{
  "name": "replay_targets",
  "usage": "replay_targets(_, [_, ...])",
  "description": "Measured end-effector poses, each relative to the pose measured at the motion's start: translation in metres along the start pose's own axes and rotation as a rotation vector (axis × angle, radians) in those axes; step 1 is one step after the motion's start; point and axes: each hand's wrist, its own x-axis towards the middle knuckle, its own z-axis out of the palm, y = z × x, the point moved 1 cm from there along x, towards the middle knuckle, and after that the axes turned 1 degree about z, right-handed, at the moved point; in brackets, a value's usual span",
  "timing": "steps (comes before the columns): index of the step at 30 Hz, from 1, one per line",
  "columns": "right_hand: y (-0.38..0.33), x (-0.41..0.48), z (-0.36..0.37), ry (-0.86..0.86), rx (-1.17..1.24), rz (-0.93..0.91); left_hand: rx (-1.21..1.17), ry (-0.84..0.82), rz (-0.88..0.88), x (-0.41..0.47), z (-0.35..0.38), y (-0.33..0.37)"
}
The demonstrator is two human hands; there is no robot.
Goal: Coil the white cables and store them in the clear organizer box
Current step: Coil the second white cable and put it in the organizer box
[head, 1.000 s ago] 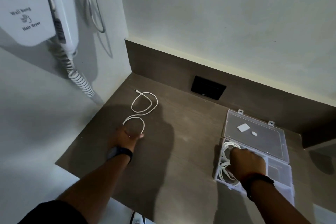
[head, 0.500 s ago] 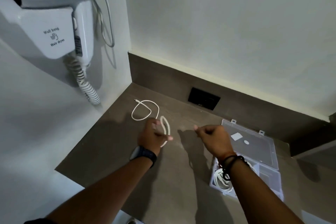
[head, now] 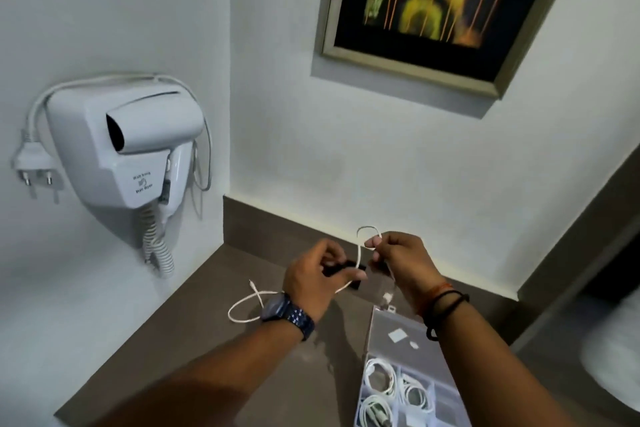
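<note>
While your left hand [head: 313,279] and right hand [head: 401,258] pinch the white cable [head: 360,253], the clear organizer box [head: 391,322] lies near right, counter [head: 194,340] open left

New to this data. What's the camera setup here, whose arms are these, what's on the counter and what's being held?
There is no robot. A person wears one wide-angle camera on the head, which looks forward and down, so the two arms rising from the bottom edge are their own.

The left hand, with a watch on its wrist, and the right hand, with dark bands on its wrist, hold one white cable between them, with a small loop above the fingers. The rest of the cable trails onto the brown counter.

At lower right lies the open clear organizer box, with coiled white cables already in its compartments.

On the walls are a wall-mounted hair dryer and a framed picture.
</note>
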Motion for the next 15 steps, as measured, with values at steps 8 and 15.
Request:
replay_targets(8, [-0.065, -0.037, -0.027, -0.477, 0.425, 0.011, -0.11, -0.299, 0.114, 0.044, -0.001, 0.066])
replay_targets(15, [-0.085, -0.055, -0.053, -0.583, 0.017, -0.079, -0.176, -0.224, 0.275, 0.059, -0.018, 0.099])
